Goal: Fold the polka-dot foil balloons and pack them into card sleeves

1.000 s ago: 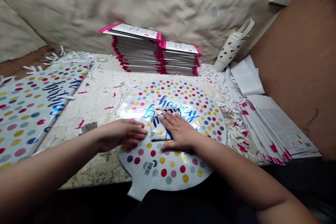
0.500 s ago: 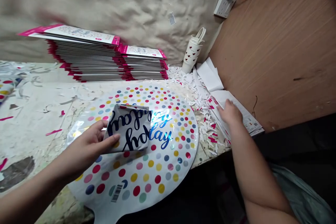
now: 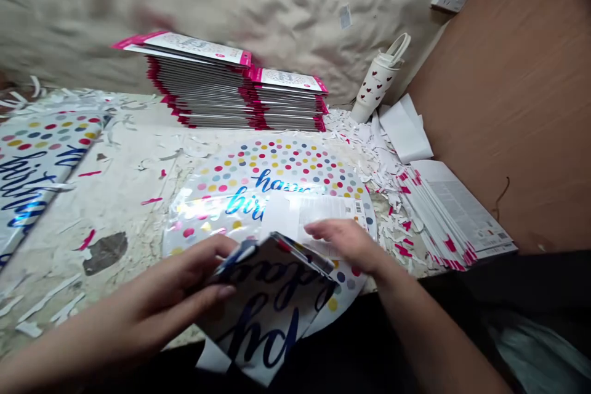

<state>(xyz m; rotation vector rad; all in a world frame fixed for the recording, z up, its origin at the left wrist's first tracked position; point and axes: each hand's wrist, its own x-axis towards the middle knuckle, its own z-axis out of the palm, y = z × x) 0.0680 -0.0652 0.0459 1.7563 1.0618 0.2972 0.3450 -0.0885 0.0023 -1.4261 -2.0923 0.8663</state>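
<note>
My left hand [image 3: 184,289] is closed on a folded foil balloon [image 3: 272,308], white with dark blue lettering, held tilted in front of me. My right hand [image 3: 346,243] is over a white printed card [image 3: 281,215], its fingers stretched out toward the left; its thumb is hidden. The card lies across a flat round foil balloon [image 3: 295,160] with coloured dots and blue "happy birthday" lettering. The folded balloon covers the card's lower part.
Pink-edged packages [image 3: 207,92] stand in two stacks by the wall. At right lie a fan of white cards [image 3: 462,209] and a white sheet [image 3: 406,129], below a heart-patterned tumbler [image 3: 376,86]. Another dotted balloon [image 3: 41,166] lies at left. Paper scraps [image 3: 383,160] litter the table [image 3: 138,154].
My right hand has moved left from the card stack to above the round balloon, where a white card now lies. My left hand has brought the folded balloon lower and closer, tilting it.
</note>
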